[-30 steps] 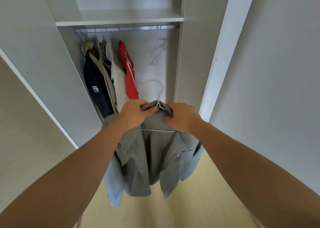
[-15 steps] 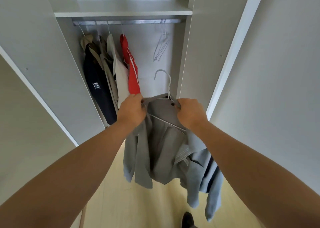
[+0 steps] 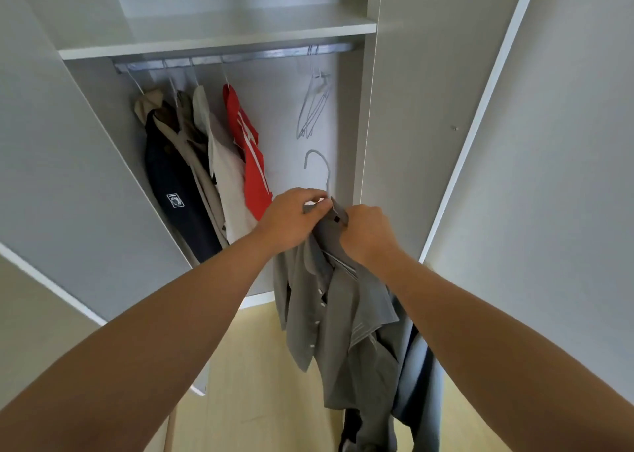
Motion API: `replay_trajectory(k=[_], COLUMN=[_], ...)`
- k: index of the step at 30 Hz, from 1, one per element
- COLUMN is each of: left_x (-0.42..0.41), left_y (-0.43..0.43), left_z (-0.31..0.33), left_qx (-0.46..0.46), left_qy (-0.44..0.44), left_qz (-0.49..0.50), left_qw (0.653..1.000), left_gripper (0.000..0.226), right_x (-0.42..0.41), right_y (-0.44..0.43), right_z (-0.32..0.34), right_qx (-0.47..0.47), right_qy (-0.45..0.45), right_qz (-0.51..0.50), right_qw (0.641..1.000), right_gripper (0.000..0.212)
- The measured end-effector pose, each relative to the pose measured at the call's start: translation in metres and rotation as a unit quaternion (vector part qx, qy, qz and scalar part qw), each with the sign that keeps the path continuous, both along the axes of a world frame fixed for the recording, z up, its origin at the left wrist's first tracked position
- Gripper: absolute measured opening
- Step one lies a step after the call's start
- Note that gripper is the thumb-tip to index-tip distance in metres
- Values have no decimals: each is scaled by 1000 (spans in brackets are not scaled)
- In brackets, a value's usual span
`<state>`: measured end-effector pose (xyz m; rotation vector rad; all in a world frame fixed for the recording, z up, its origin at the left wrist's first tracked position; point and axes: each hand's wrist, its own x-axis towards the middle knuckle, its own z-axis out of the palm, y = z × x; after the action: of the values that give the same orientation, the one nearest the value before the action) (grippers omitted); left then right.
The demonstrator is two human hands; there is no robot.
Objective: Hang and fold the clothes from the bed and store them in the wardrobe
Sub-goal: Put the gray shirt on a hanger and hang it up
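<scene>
Two grips, left hand [image 3: 291,221] and right hand [image 3: 368,233], clamp the grey shirt [image 3: 343,331]. Its hanger [image 3: 328,179] sits below the rail [image 3: 240,61].

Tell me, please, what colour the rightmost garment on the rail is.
The garment is red with white stripes; the head view shows it.

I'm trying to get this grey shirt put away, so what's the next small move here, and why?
Probably lift the grey shirt so its hanger hook reaches the rail, in the gap between the red garment and the empty hangers. The left hand and right hand grip its collar; the hook stands free below the rail.
</scene>
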<state>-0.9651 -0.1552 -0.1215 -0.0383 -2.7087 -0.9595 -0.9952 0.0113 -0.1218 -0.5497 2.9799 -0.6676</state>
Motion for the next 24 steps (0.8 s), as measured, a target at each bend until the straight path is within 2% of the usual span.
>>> replay_trajectory(k=[5, 8, 12, 13, 15, 17, 18, 24], left_x=[-80, -124, -172, -182, -203, -224, -234, -303], left_y=[-12, -23, -45, -54, -73, -95, -107, -180], left_z=[9, 11, 11, 11, 11, 8, 7, -2], left_qx=[-41, -43, -49, -42, -43, -49, -50, -35], left_qy=[0, -8, 9, 11, 11, 7, 5, 0], left_qz=[54, 69, 110, 123, 152, 172, 180, 193], left_qw=[998, 997, 993, 991, 987, 984, 982, 981], left_gripper=[39, 41, 35, 35, 36, 36, 36, 35], right_x=[-63, -105, -154, -166, -187, -203, -209, -243], right_y=[-30, -43, -64, -69, -75, -80, -85, -148], right_z=[-17, -20, -12, -9, -5, -3, -4, -12], right_qx=[7, -34, -54, -48, -29, 23, 51, 99], right_qy=[-13, -35, -143, -161, -186, -202, -204, -172], right_qz=[-10, 8, 64, 64, 70, 89, 97, 107], right_qw=[1000, 999, 986, 984, 980, 975, 973, 974], right_gripper=[20, 27, 59, 61, 47, 24, 19, 23])
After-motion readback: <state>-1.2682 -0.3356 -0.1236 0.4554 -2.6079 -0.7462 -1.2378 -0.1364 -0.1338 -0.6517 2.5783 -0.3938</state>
